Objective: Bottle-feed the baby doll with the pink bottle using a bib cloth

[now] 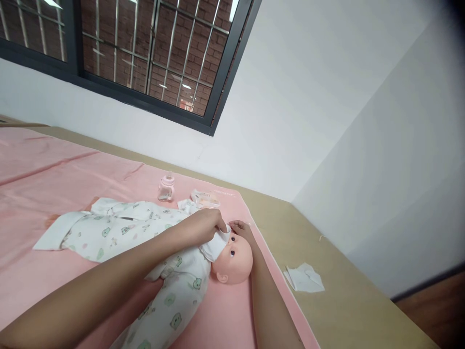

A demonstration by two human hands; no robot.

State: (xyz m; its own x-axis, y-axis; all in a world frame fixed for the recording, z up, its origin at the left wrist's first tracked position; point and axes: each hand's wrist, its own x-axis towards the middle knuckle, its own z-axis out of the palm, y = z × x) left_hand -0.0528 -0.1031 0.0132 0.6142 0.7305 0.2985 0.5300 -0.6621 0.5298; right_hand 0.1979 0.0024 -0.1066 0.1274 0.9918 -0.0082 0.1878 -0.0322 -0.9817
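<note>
A baby doll (238,264) in white patterned clothes (123,228) lies on its back on a pink mat (32,160), its head toward the right. My left hand (207,225) is closed on a white cloth (217,245) at the doll's mouth and chin, covering the lower face. My right hand (241,229) lies beyond the top of the doll's head, its fingers slightly spread near the far cheek and the cloth's edge. Whether those fingers touch the head cannot be made out.
A pink-capped baby bottle (166,188) stands on the mat behind the doll, beside a clear plastic packet (205,198). A folded white tissue (304,278) lies on the tan surface (276,218) at right. A wall and barred window are behind.
</note>
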